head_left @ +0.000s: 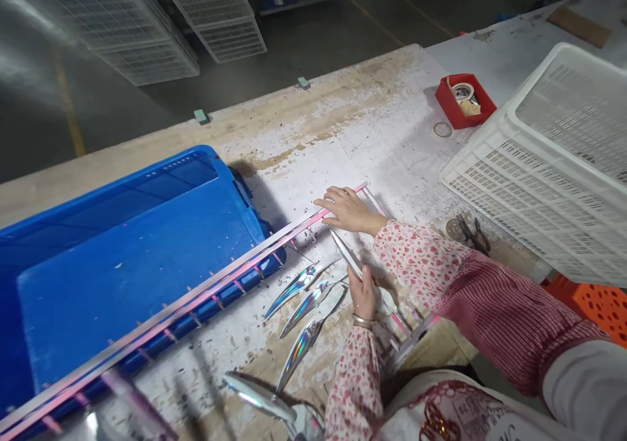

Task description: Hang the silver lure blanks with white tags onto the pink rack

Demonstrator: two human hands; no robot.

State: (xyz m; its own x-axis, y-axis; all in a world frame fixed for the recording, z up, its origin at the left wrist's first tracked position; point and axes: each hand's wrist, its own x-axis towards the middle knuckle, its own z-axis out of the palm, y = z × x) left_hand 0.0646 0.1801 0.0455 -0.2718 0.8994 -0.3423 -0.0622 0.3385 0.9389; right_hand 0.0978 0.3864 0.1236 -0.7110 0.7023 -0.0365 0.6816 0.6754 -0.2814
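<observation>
right hand (349,210): flat, palm down on the long pink-silver strip (196,300), fingers spread, pinning it, not gripping
left hand (363,292): closed around a shiny bar (345,253)
strip: lies diagonally across worn table (343,127) and blue tray (122,258) rim
holographic blades (306,300): loose, just left of left hand
white crate (548,160): far right

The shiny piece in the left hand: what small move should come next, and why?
Probably lay it down beside the three loose pieces on the table. The left hand holds one shiny piece, already off the long strip, which the right hand presses flat. The loose pieces lie in a row just left of that hand.
</observation>
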